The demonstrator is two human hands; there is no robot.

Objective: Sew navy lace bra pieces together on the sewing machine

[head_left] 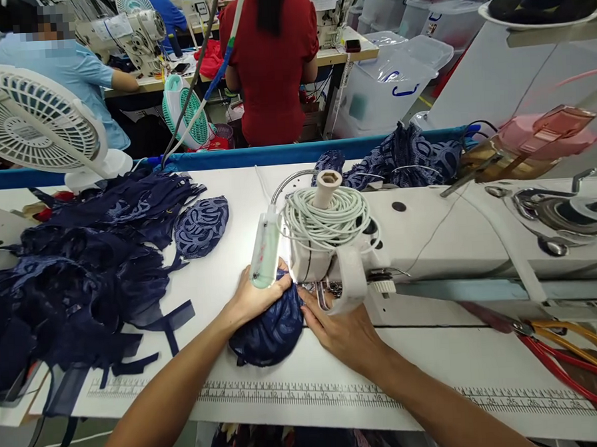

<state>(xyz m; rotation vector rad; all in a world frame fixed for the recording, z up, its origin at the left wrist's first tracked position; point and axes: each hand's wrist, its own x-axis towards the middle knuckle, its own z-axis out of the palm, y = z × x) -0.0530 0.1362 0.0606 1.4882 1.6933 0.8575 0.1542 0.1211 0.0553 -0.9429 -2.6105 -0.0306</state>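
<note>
Your left hand (255, 298) lies flat, fingers together, on the navy lace cup (272, 328), pressing its upper edge toward the needle area of the sewing machine (429, 233). Your right hand (340, 328) rests just beside it, fingers spread on the table (435, 356) and touching the cup's right edge (neither hand grips anything). The cup sits at the machine's foot, under the small lamp (266, 248). A heap of navy lace pieces (81, 281) lies well to the left, near a white fan (33, 124).
</note>
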